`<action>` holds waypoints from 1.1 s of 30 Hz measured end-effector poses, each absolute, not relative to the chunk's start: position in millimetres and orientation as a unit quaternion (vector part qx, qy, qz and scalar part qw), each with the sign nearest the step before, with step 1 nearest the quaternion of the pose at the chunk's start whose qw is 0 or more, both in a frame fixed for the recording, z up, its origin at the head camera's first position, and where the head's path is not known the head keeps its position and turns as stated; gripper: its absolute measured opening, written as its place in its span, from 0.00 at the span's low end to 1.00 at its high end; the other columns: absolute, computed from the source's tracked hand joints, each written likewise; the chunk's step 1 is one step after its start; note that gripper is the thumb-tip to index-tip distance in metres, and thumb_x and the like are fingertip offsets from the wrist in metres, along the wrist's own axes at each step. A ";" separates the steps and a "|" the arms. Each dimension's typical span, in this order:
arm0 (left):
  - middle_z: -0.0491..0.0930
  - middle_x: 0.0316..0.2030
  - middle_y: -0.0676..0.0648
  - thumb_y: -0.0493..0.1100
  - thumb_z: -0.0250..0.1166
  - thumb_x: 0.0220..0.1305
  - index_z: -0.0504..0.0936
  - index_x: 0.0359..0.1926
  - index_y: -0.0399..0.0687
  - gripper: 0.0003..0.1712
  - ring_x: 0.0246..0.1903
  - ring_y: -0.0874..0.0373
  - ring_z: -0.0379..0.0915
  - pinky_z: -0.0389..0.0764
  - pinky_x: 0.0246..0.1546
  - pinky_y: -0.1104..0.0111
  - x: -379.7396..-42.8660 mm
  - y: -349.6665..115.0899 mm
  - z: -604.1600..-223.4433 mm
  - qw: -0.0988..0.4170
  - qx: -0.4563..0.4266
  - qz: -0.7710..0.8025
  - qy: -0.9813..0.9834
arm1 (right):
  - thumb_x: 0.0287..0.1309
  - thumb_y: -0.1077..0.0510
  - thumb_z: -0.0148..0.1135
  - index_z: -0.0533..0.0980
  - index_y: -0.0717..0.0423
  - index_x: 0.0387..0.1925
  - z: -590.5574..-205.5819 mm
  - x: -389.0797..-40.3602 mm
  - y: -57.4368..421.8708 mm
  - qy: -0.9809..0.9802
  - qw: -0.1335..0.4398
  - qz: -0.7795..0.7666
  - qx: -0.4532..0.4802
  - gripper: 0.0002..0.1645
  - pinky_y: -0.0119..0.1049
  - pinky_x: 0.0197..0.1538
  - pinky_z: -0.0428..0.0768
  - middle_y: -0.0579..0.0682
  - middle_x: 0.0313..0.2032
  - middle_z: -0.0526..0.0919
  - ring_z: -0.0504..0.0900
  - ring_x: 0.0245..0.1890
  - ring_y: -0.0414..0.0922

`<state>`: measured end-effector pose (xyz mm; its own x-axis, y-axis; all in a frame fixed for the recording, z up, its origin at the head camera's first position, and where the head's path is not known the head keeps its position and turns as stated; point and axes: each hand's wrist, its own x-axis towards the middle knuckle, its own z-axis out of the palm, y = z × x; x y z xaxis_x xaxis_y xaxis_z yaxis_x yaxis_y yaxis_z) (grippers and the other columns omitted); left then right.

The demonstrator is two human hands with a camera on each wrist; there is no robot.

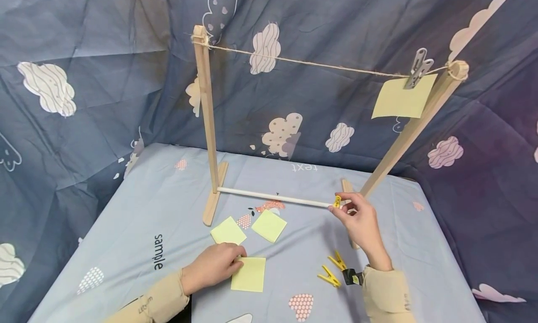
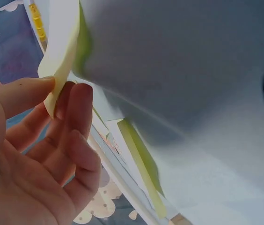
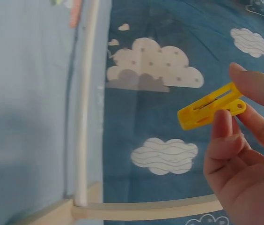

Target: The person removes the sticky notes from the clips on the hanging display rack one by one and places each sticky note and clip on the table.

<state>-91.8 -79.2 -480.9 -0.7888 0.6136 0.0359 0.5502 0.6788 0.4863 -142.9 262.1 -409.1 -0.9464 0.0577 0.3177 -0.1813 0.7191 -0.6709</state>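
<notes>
My left hand (image 1: 215, 268) pinches the upper left corner of a pale yellow sticky note (image 1: 251, 275) between thumb and fingers. In the left wrist view, that note (image 2: 65, 54) bends up at the pinched edge. Two more sticky notes, a left one (image 1: 227, 232) and a right one (image 1: 269, 226), lie just beyond this hand. My right hand (image 1: 364, 220) holds a small yellow clothespin (image 3: 210, 108) by its handle end, in front of the frame's right post. The right wrist view shows the clothespin's jaws together, with nothing between them.
A wooden frame has a left post (image 1: 206, 103), a right post (image 1: 414, 136) and a white crossbar (image 1: 273, 197). Twine (image 1: 311, 63) spans its top, where a metal clip (image 1: 417, 70) holds another note (image 1: 399, 101). Two yellow clothespins (image 1: 329, 277) lie near the right wrist.
</notes>
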 end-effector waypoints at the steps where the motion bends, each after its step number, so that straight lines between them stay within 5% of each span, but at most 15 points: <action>1: 0.76 0.25 0.59 0.41 0.59 0.57 0.80 0.33 0.52 0.04 0.21 0.71 0.64 0.68 0.21 0.77 -91.4 -79.1 -481.2 0.053 0.322 0.232 0.916 | 0.44 0.54 0.69 0.77 0.48 0.43 -411.8 -143.3 261.9 -0.917 0.154 0.367 0.038 0.20 0.26 0.26 0.71 0.46 0.33 0.75 0.72 0.27 0.37; 10: 0.66 0.19 0.57 0.39 0.63 0.52 0.76 0.26 0.52 0.03 0.13 0.69 0.55 0.58 0.13 0.76 -91.4 -79.2 -482.1 -0.038 0.343 0.146 0.927 | 0.41 0.58 0.70 0.77 0.55 0.42 -436.8 -144.4 260.5 -0.945 0.052 0.314 0.072 0.22 0.29 0.25 0.70 0.51 0.38 0.78 0.73 0.27 0.40; 18: 0.64 0.18 0.56 0.40 0.63 0.50 0.73 0.21 0.52 0.07 0.12 0.67 0.55 0.57 0.13 0.73 -91.6 -76.5 -482.6 -0.066 0.342 0.105 0.931 | 0.42 0.61 0.69 0.77 0.57 0.42 -458.6 -141.2 251.3 -0.957 -0.028 0.283 0.063 0.21 0.32 0.29 0.69 0.52 0.38 0.76 0.72 0.30 0.43; 33: 0.63 0.18 0.54 0.43 0.66 0.46 0.70 0.19 0.51 0.11 0.12 0.65 0.56 0.58 0.12 0.71 -89.7 -69.5 -486.6 -0.072 0.347 0.091 0.931 | 0.36 0.63 0.70 0.78 0.56 0.37 -481.2 -136.8 235.7 -0.968 -0.059 0.233 0.072 0.20 0.40 0.41 0.72 0.48 0.33 0.75 0.73 0.34 0.43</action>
